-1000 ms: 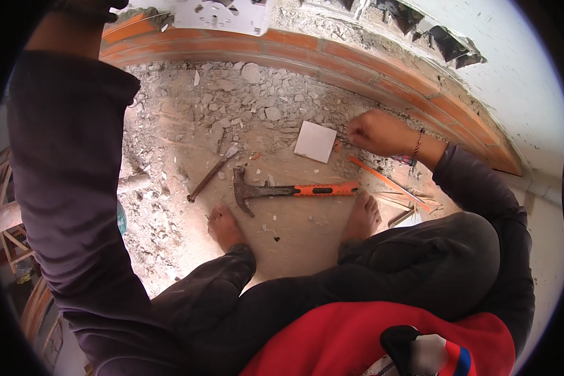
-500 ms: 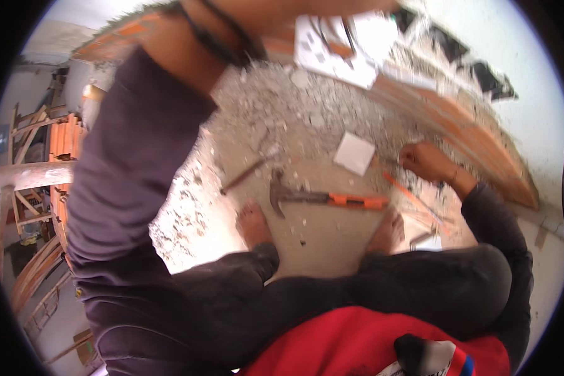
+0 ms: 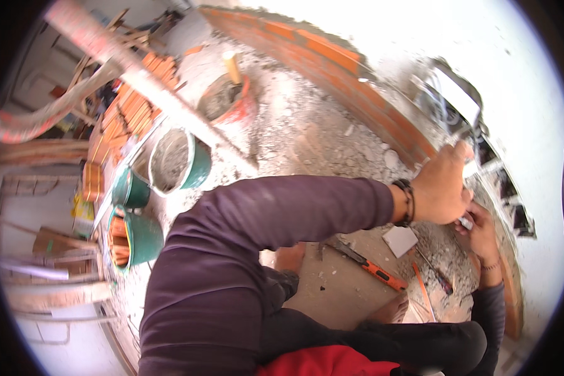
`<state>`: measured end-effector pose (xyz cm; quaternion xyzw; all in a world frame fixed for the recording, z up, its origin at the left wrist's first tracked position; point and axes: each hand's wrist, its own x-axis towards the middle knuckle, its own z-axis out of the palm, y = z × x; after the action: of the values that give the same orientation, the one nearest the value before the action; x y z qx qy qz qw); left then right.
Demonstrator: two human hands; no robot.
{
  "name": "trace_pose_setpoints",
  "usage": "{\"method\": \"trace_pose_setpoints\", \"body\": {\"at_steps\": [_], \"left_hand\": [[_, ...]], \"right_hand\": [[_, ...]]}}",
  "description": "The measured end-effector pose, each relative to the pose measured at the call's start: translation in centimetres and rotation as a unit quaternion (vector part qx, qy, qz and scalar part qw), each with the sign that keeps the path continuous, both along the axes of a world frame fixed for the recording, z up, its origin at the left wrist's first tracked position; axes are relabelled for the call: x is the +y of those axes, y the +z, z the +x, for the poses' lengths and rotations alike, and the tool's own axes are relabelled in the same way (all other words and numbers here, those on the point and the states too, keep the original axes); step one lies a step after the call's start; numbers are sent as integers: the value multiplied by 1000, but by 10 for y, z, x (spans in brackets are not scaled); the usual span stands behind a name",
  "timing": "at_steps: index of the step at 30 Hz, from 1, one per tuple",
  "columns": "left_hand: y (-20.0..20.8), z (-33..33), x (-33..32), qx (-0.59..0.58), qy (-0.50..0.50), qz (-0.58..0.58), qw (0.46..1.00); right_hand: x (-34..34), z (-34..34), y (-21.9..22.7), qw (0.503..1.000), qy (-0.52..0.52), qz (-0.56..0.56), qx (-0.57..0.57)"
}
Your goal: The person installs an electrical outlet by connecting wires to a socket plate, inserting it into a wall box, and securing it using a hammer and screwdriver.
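My left hand (image 3: 437,188), with dark bands at the wrist, reaches across to the right, close to the wall opening. Its fingers are curled together, and what they hold, if anything, I cannot make out. Just below it, my right hand (image 3: 482,235) pinches a small whitish piece (image 3: 465,222) between its fingers. On the floor beneath lie a white square tile (image 3: 400,241), a screwdriver (image 3: 437,271) with a dark handle, a claw hammer (image 3: 376,272) with an orange grip and a thin orange strip (image 3: 423,291).
A low brick course (image 3: 332,81) runs along the white wall, where a broken-out hole holds a box with wires (image 3: 448,106). To the left stand green buckets (image 3: 197,166), an orange bucket of mortar (image 3: 244,106), stacked bricks (image 3: 128,106) and a slanting pole (image 3: 150,81). Rubble covers the floor.
My view has swung, bringing the buckets in on the left. My left hand has come down from the top edge to beside my right hand, which has risen off the floor area toward the wall.
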<state>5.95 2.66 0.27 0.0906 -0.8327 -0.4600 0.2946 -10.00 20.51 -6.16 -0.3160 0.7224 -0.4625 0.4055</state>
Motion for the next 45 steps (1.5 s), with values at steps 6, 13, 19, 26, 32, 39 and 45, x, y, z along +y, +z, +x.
{"method": "trace_pose_setpoints", "body": {"at_steps": [6,13,19,26,32,39,45], "left_hand": [[-13,11,9,-20,35,-3,999],[21,83,-19,-170,-61,-113,977],[113,281,-47,-495,-184,133,839],[112,398,81,-85,216,508,830],[70,419,98,-58,361,435,823],[22,491,62,-37,166,478,862],[-62,551,49,-146,108,285,941]], "right_hand": [[7,3,71,985,54,-85,141],[-14,21,145,863,463,-204,13],[-46,43,109,671,732,-81,-88],[-67,45,53,607,734,-169,-255],[-61,54,53,629,701,-182,-281],[-15,85,8,722,500,-298,-374],[14,147,11,858,228,-300,-348]]}}
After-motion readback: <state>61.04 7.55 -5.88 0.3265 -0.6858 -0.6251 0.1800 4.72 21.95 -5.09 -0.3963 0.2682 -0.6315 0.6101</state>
